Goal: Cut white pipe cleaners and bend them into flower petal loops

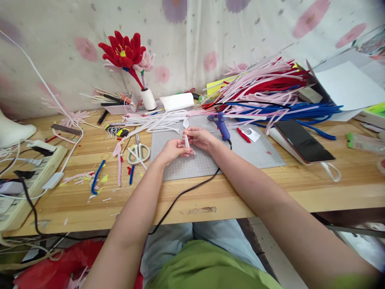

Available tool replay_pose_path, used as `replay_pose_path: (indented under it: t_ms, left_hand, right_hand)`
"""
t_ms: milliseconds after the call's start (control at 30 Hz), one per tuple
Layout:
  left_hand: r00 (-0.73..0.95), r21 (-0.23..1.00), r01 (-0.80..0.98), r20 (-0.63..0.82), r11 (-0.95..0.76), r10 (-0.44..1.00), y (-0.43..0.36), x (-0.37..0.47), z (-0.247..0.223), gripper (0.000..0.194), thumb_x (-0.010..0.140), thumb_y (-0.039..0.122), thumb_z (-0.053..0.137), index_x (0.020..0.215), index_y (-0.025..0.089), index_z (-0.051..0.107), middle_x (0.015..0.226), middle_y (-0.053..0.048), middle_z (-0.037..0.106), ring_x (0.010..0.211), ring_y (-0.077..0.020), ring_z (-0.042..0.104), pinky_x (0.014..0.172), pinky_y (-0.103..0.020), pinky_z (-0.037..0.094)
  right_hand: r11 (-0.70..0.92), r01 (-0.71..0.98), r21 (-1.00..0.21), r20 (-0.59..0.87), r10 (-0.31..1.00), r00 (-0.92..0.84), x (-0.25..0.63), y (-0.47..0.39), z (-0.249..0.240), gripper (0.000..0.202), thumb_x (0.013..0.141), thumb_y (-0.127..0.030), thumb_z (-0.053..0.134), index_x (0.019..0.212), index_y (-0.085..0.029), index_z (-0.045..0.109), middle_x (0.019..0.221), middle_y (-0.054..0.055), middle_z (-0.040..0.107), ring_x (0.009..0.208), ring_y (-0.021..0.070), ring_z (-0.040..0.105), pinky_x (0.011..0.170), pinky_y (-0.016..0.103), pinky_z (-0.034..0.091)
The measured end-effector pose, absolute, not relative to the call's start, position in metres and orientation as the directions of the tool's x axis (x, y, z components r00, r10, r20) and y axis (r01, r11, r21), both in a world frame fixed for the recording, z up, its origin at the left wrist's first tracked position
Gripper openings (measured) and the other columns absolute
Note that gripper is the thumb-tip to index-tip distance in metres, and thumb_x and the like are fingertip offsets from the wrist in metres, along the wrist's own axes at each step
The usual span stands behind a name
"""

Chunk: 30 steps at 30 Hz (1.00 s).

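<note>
Over the grey cutting mat (180, 170), both hands hold one small white piece of pipe cleaner (186, 140) with a rounded, petal-like top and a narrow stem. My left hand (176, 151) pinches the stem's lower part. Higher up, my right hand (200, 137) closes its fingers round the piece just under the rounded top. A purple glue gun (221, 126) lies on the mat to the right of my right hand. Scissors with pale handles (139, 153) rest left of my left hand.
Bundled pink, red and blue pipe cleaners (270, 92) fill the back right. A phone (303, 140) leans at the right. A red flower (123, 50) stands in a white vase (148, 99). A power strip (36, 184) sits left; a black cord (186, 192) crosses the front.
</note>
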<state>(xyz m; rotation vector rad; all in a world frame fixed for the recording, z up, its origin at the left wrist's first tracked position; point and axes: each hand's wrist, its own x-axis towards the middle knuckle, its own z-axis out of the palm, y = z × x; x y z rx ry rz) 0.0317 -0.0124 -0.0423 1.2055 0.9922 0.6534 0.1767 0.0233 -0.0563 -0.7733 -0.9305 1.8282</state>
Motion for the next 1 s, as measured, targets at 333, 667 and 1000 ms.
replay_pose_path:
  t_ms: [333, 667, 1000]
  left_hand:
    - [0.366, 0.931, 0.270, -0.335, 0.246, 0.868, -0.004, 0.006, -0.031, 0.036, 0.064, 0.020, 0.069, 0.098, 0.013, 0.061, 0.077, -0.008, 0.071, 0.064, -0.0157, 0.067, 0.046, -0.019, 0.044]
    - [-0.160, 0.698, 0.716, 0.134, 0.021, 0.978, 0.016, -0.025, -0.040, 0.034, 0.075, 0.024, 0.055, 0.108, 0.017, 0.060, 0.093, -0.006, 0.070, 0.071, -0.0155, 0.065, 0.069, -0.028, 0.048]
    - [0.147, 0.298, 0.922, 0.324, -0.248, 0.935, 0.012, -0.002, -0.051, 0.039, 0.077, 0.017, 0.050, 0.115, 0.016, 0.057, 0.117, -0.010, 0.060, 0.113, -0.0243, 0.051, 0.099, -0.036, 0.038]
  right_hand:
    - [-0.225, -0.247, -0.943, -0.130, 0.928, -0.350, 0.193, 0.032, -0.054, 0.017, 0.060, -0.027, 0.070, 0.065, -0.014, 0.061, 0.063, 0.001, 0.060, 0.054, 0.0067, 0.043, 0.048, 0.020, 0.030]
    - [0.003, 0.108, -0.994, -0.003, 0.999, -0.054, 0.193, 0.034, -0.063, 0.022, 0.071, -0.032, 0.058, 0.082, -0.015, 0.064, 0.077, 0.003, 0.065, 0.059, 0.0081, 0.045, 0.051, 0.020, 0.033]
    - [0.123, 0.347, -0.930, 0.074, 0.986, -0.152, 0.189, 0.037, -0.070, 0.014, 0.074, -0.023, 0.054, 0.074, -0.014, 0.064, 0.072, 0.002, 0.065, 0.065, 0.0105, 0.053, 0.066, 0.024, 0.039]
